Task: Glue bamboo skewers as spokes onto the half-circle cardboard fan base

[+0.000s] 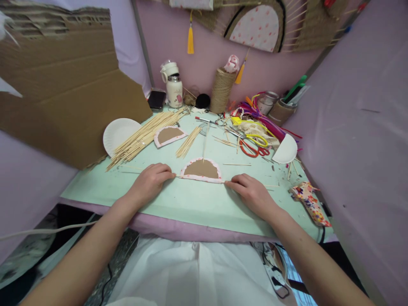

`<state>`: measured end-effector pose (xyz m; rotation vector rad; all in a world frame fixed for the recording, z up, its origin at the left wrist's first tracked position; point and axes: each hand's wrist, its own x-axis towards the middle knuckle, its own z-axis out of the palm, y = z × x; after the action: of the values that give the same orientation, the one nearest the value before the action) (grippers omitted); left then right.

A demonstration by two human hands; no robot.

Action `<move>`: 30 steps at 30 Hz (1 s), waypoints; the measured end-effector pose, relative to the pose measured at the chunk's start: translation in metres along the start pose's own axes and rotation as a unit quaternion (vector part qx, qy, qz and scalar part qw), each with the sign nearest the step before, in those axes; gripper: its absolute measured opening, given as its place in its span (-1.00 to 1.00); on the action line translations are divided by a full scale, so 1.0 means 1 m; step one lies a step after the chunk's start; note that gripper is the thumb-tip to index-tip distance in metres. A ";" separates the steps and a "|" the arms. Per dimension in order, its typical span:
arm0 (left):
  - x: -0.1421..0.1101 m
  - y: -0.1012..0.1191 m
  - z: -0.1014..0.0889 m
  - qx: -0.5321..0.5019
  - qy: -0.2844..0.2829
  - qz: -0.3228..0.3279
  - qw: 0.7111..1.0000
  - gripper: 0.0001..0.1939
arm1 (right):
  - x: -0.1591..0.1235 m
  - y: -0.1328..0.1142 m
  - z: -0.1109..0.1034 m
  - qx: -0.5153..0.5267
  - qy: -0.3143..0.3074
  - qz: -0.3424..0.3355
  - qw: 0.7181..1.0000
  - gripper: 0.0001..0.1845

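Note:
A brown cardboard half-circle [201, 169] edged with pink-dotted white fabric lies flat on the pale green mat [178, 199], its straight side toward me. My left hand [149, 180] rests curled at its left corner, fingertips pinched at a thin skewer that sticks out there. My right hand [251, 191] lies curled at the right corner, fingertips touching the fabric edge. One thin skewer [205, 142] runs from the top of the half-circle away from me.
A second fabric-edged half-circle [168, 135], bamboo skewer bundles [143, 138], paper plates [119, 132], red and yellow scissors [253, 146], pipe cleaners [264, 119], twine spool [221, 89], a bottle [174, 87] and a big cardboard sheet [63, 85] surround the mat. Floral fabric [309, 199] lies right.

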<state>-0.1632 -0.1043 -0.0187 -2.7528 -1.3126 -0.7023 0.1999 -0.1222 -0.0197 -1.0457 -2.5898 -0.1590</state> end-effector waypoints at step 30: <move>-0.001 -0.002 0.001 0.006 0.001 0.005 1.000 -0.65 | 0.001 -0.003 -0.003 0.010 -0.020 0.005 1.000 -0.60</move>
<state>-0.1646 -0.1035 -0.0202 -2.7469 -1.2978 -0.6948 0.1980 -0.1239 -0.0161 -1.0661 -2.6159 -0.1090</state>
